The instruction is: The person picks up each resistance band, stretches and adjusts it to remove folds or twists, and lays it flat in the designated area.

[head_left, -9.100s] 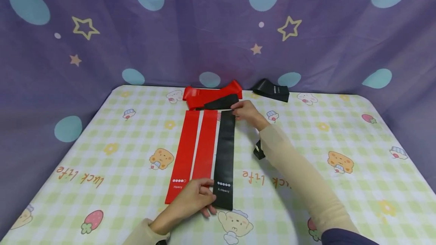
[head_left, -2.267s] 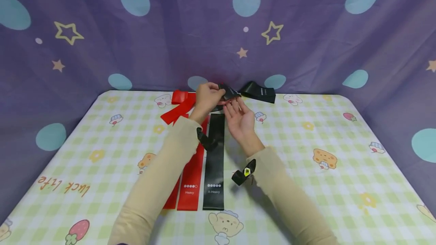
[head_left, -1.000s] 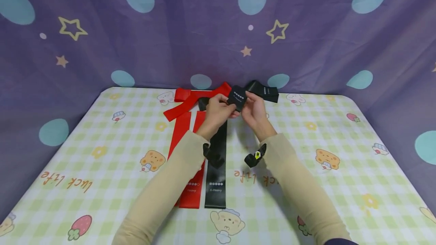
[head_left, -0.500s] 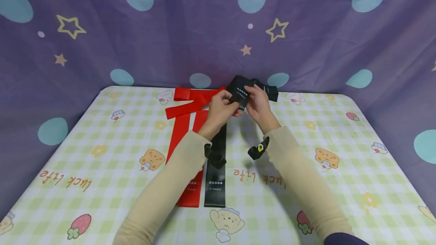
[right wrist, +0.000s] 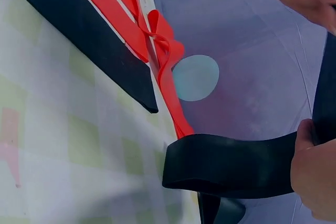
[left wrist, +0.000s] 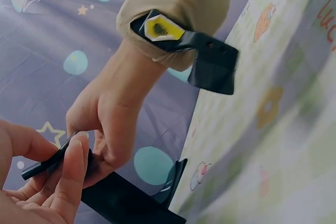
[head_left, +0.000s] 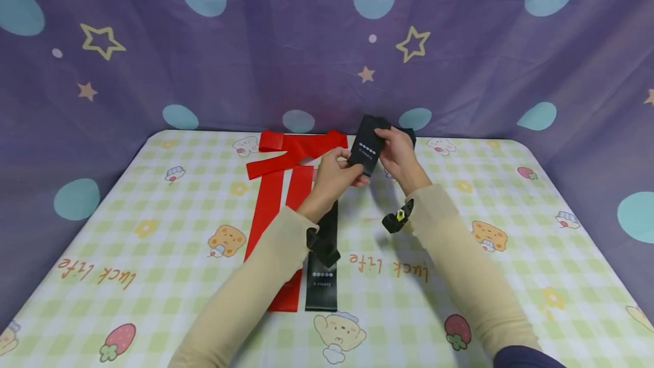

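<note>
My left hand [head_left: 334,179] pinches the lower end of a black resistance band [head_left: 364,149] marked X-Heavy, held in the air above the table's back edge. At its upper right side my right hand [head_left: 401,157] grips the same band. In the left wrist view the band's edge [left wrist: 34,170] shows between the left thumb and fingers. A loop of black band [right wrist: 231,163] hangs from the right hand [right wrist: 317,177] in the right wrist view. Below the hands, a flat black band [head_left: 322,294] lies beside two flat red bands [head_left: 263,209], partly hidden by the left arm.
Loose red bands [head_left: 301,145] lie twisted at the table's back edge, partly over the tops of the flat red ones. Another black band [head_left: 410,134] sits behind the right hand, mostly hidden. A purple curtain [head_left: 460,72] hangs behind the checked tablecloth [head_left: 168,277].
Both hands came off the flat bands and picked the black band out of the back pile. In the last second they shifted right with it, and its X-Heavy face came into fuller view.
</note>
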`<state>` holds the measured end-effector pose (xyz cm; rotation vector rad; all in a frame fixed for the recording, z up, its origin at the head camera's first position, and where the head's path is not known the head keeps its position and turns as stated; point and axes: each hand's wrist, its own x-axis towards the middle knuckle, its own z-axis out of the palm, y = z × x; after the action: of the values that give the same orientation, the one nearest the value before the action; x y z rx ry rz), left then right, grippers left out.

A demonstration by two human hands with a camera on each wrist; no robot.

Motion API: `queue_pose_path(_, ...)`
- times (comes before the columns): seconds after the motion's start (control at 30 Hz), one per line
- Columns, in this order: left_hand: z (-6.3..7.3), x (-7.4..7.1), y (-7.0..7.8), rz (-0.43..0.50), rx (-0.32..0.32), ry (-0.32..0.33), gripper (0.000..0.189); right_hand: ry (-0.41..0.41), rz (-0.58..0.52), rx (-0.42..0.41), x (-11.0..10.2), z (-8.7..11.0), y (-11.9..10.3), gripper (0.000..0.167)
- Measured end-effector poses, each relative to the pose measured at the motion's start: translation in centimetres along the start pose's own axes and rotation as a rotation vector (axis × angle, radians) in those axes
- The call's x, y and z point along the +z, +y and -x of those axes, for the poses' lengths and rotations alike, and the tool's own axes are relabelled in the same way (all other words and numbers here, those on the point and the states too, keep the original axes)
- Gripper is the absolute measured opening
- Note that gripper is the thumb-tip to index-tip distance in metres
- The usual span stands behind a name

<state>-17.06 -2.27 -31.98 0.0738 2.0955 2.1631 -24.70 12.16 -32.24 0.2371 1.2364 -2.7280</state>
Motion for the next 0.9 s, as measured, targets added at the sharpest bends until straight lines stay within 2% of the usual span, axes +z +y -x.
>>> queue_pose_path(0.1,0.4,-0.1,-0.4,0.015,-0.011,0.005,0.012,-0.005,0.003,-0.003,0.2,0.1,0.0,0.056)
queue_pose_path(0.23,1.2,-0.3,-0.7,0.026,-0.013,-0.003,0.012,-0.011,-0.004,0.003,0.4,0.2,0.0,0.022)
queue_pose_path(0.3,1.5,-0.3,-1.0,0.021,-0.016,-0.012,0.012,-0.003,0.004,0.009,0.4,0.2,-0.1,0.016)
queue_pose_path(0.37,1.9,-0.3,-1.2,0.012,-0.026,-0.024,0.012,0.012,0.011,0.013,0.4,0.1,-0.1,0.019)
queue_pose_path(0.5,2.6,-0.2,-1.5,-0.012,-0.034,-0.045,0.011,0.029,0.024,0.030,0.3,0.2,-0.3,0.052)
queue_pose_path(0.6,3.1,-0.2,-1.7,-0.012,-0.044,-0.053,0.011,0.001,-0.001,0.057,0.2,0.2,-0.4,0.062)
queue_pose_path(0.8,4.0,-0.2,-2.2,-0.040,-0.086,-0.074,0.013,-0.075,-0.043,0.062,0.2,0.3,-0.3,0.032)
queue_pose_path(0.9,4.4,-0.2,-2.6,-0.044,-0.080,-0.096,0.013,-0.094,-0.019,0.062,0.1,0.3,-0.3,0.036)
